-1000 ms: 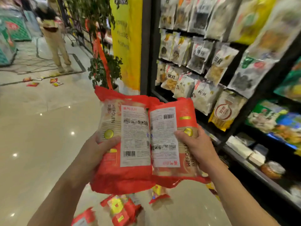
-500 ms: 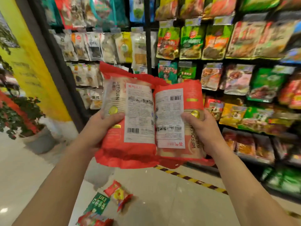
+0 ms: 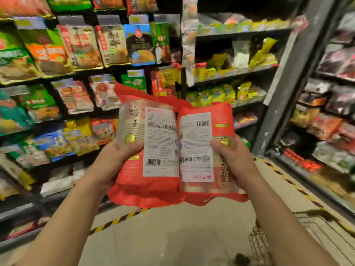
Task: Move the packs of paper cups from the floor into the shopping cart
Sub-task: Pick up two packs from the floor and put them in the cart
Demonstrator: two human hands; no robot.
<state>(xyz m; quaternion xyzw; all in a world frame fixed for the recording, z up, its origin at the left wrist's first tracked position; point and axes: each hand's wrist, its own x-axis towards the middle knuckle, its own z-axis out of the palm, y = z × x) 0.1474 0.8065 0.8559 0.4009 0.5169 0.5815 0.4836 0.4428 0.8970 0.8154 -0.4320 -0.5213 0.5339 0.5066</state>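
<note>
Two red packs of paper cups are held upright side by side at chest height, white label sides facing me. My left hand (image 3: 115, 160) grips the left pack (image 3: 151, 143) on its left edge. My right hand (image 3: 234, 162) grips the right pack (image 3: 199, 150) on its right edge. The two packs touch in the middle. The wire shopping cart (image 3: 259, 240) shows at the lower right, partly hidden behind my right forearm.
Shelves (image 3: 76, 77) full of bagged snacks fill the left and centre. More shelving (image 3: 330, 116) runs along the right behind a grey post (image 3: 288, 83). A yellow-and-black floor stripe (image 3: 119, 219) borders the shelf base. Pale floor (image 3: 163, 237) lies below.
My view has swung to the right, from the open aisle and yellow pillar to the snack shelves. The cart has come into view. Both hands keep the same hold on the packs.
</note>
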